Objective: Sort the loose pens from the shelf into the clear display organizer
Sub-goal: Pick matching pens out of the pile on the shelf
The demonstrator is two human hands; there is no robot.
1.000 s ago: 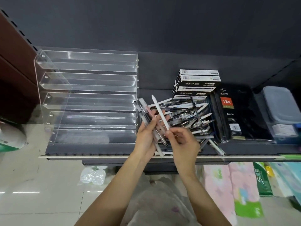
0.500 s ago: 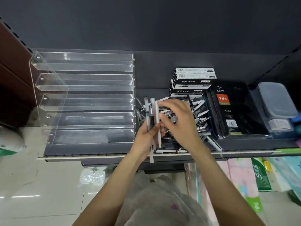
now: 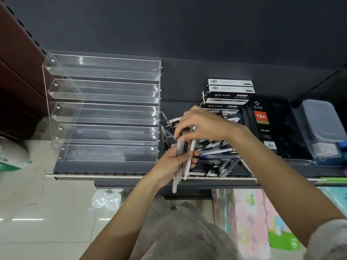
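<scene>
The gathering step looks to be in hand: the left hand (image 3: 173, 163) grips a bundle of pens (image 3: 185, 156) upright over the front edge of the shelf (image 3: 116, 174), fingers curled round them, while the right hand (image 3: 201, 124) arches over the bundle's top, its fingertips pinching and squaring the pen ends. The rest of the loose pens (image 3: 216, 149) lie heaped on the shelf just behind the hands. The clear display organizer (image 3: 105, 109) stands at the shelf's left end, its tiers showing no pens. Next, I judge, the bundle must travel left and be laid lengthwise into one tier without spilling. Readable print: "18K" and "DIARY" on the black diary box (image 3: 270, 126); the stacked pen boxes (image 3: 228, 94) carry barcodes and small lettering too fine to read.
</scene>
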